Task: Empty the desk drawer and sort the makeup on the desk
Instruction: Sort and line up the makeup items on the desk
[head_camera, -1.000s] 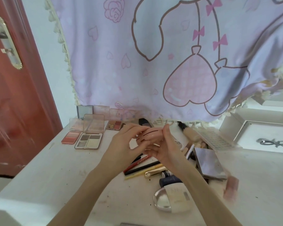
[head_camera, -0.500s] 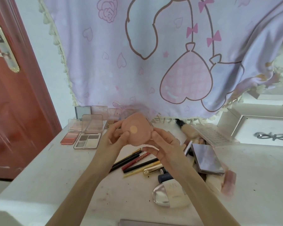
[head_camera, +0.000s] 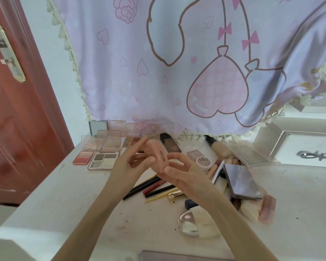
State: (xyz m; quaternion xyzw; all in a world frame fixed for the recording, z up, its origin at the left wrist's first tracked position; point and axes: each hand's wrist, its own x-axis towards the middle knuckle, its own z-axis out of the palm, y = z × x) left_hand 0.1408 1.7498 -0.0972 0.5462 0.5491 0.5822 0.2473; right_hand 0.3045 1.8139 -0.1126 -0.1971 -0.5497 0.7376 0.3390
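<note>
1. Here, in the head view, both hands hold a round peach-pink plastic compact edge-on above the white bench: the left hand pinches its far side, and the right hand curls round its near edge, likely to inspect it before sorting.
2. Open blush and eyeshadow palettes already sit grouped at the back left.
3. Loose dark and red pencils lie directly beneath the hands, and a mirrored square palette tops a crowded heap to the right, which limits the free spots.
</note>
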